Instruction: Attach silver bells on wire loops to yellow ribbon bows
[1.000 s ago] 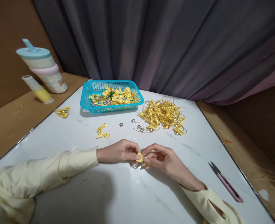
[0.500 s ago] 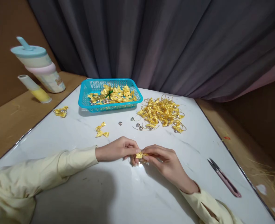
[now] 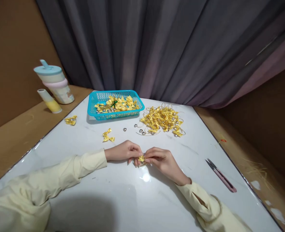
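Observation:
Between my two hands is a small yellow ribbon bow [image 3: 141,158], just above the table. My left hand [image 3: 126,150] pinches its left side between thumb and fingers. My right hand [image 3: 163,161] is closed at the bow's right side, fingertips pressed together; a thin gold cord seems to run there, partly hidden by the fingers. Beyond my hands lie two loose yellow bows [image 3: 108,135] and a silver heart-shaped bell [image 3: 124,129]. A heap of yellow bows with gold cords and silver bells [image 3: 162,118] sits farther back to the right.
A blue plastic basket [image 3: 92,111] with bows and bells stands at the back. Pink-handled thread snips [image 3: 221,176] lie at the right. Another bow cluster [image 3: 71,120] is near the left edge. A tumbler [image 3: 57,85] and a yellow-white tube [image 3: 49,101] stand at far left.
The camera view has shifted a little. Both hands stay together at the bow, with the fingers slightly rearranged and less of the bow showing on the right.

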